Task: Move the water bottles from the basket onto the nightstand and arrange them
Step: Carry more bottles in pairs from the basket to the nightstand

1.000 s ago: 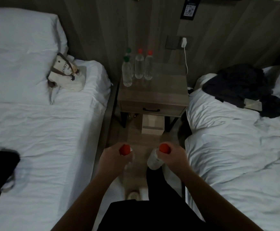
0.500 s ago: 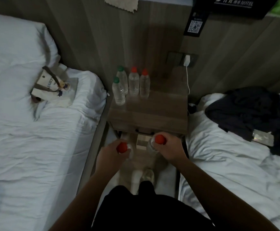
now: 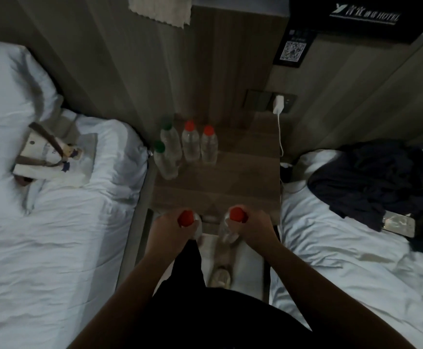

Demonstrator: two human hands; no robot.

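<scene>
My left hand (image 3: pixel 170 229) grips a clear water bottle with a red cap (image 3: pixel 185 218) by its neck. My right hand (image 3: pixel 254 226) grips another red-capped bottle (image 3: pixel 238 214) the same way, its body hanging below. Both hands hover at the front edge of the wooden nightstand (image 3: pixel 230 182). At the nightstand's back left stand several bottles: two with green caps (image 3: pixel 166 157) and two with red caps (image 3: pixel 200 144), close together. The basket is out of view.
White beds flank the nightstand on the left (image 3: pixel 54 222) and right (image 3: pixel 356 260). A canvas tote bag (image 3: pixel 46 157) lies on the left bed, dark clothing (image 3: pixel 376 182) on the right one. A white charger (image 3: pixel 279 104) with a cable hangs by the nightstand's back right.
I have stepped closer to the nightstand, which now sits just beyond my hands. Both hands still hold their red-capped bottles and have come up to its front edge.
</scene>
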